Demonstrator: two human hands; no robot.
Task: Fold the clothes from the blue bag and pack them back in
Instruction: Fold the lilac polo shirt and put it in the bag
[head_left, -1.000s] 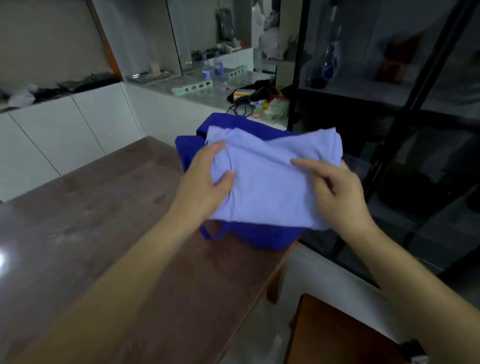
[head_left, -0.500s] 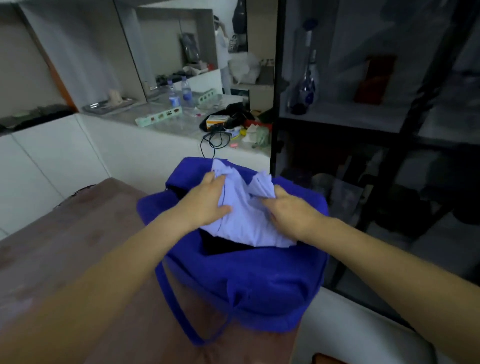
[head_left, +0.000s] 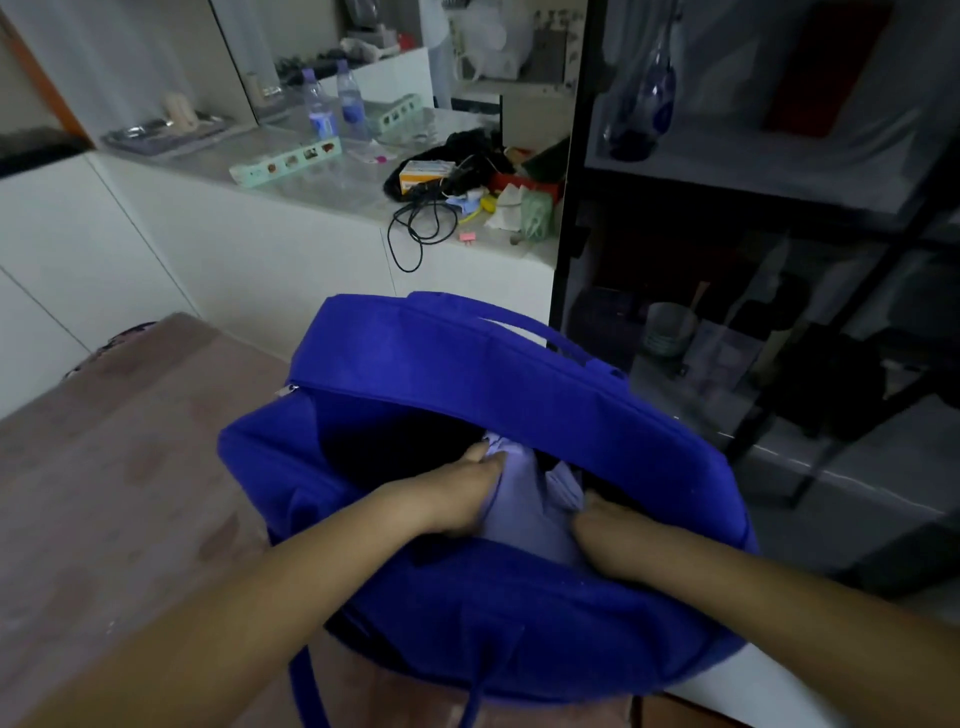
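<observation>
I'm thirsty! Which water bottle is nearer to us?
The left bottle, just behind the front green tray; the other bottle stands farther back, to its right.

Home: cluttered counter (head_left: 322, 182), display cabinet (head_left: 753, 208).

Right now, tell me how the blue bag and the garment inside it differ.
Colour: the blue bag is deep royal blue; the garment is pale lilac. Size: the bag is far larger and surrounds the garment. State: the bag stands unzipped on the table; the garment is bunched between the left hand and right hand. Both are soft fabric.
</observation>
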